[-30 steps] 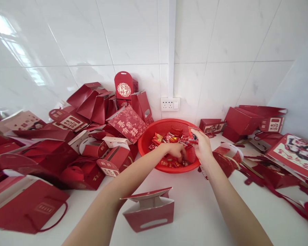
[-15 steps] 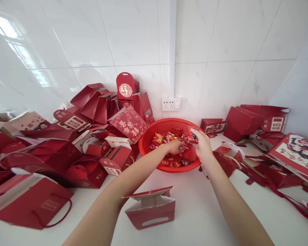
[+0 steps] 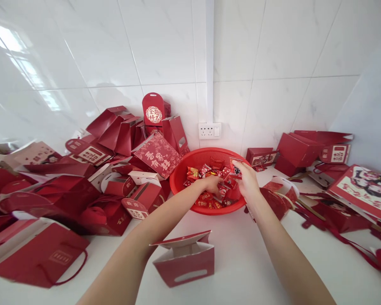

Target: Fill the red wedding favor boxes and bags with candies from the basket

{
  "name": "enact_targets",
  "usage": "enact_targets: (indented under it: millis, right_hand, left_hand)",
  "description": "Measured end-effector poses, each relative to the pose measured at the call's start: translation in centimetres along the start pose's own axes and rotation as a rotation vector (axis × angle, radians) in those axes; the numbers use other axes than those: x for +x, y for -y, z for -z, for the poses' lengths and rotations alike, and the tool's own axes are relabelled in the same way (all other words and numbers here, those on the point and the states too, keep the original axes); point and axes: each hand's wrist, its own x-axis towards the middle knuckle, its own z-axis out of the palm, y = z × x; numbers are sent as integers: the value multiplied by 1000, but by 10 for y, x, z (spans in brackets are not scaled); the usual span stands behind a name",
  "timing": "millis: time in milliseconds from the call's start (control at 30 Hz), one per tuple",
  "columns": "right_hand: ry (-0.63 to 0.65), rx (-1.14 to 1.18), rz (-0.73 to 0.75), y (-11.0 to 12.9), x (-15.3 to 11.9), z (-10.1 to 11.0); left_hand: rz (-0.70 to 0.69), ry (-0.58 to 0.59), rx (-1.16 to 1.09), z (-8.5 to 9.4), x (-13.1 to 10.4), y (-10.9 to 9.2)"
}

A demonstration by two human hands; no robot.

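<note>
A red plastic basket (image 3: 206,211) with perforated sides holds several small wrapped candies (image 3: 205,201) in red, gold and white. My left hand (image 3: 212,185) reaches down into it, fingers curled at a red-and-white wrapped candy (image 3: 222,191) low among the others; its fingertips are partly hidden. Over the basket's right side, my right hand (image 3: 249,180) pinches a red packet (image 3: 235,170) with dark and white print. Between my forearms, an open red gift box (image 3: 190,267) with a handle slot stands on the white table, its top flaps apart.
Many red gift boxes (image 3: 63,190) are heaped at the left, one with a rope handle (image 3: 73,271). More boxes (image 3: 300,148) and dark red ribbons (image 3: 346,241) lie at the right. A tiled wall with a socket (image 3: 210,131) rises behind the basket.
My left hand has shifted slightly lower and left inside the basket, along with the candy at its fingertips. My right hand still holds the packet. The view has shifted slightly.
</note>
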Motion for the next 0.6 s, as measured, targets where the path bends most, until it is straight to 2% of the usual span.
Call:
enact_targets:
  millis: [100, 200, 333, 433, 600]
  right_hand:
    - [-7, 10, 29, -3, 3, 1]
    - [-8, 13, 37, -7, 6, 2]
    - [84, -21, -13, -9, 6, 3]
    - [126, -44, -31, -9, 6, 3]
    - [-2, -20, 36, -10, 7, 5]
  left_hand:
    - [-46, -56, -147, 9, -2, 3]
    - [-93, -177, -318, 19, -1, 3]
    - [-163, -259, -501, 26, -3, -5]
    - [-170, -242, -561, 27, -7, -10]
    - [-52, -76, -460, 30, -13, -5]
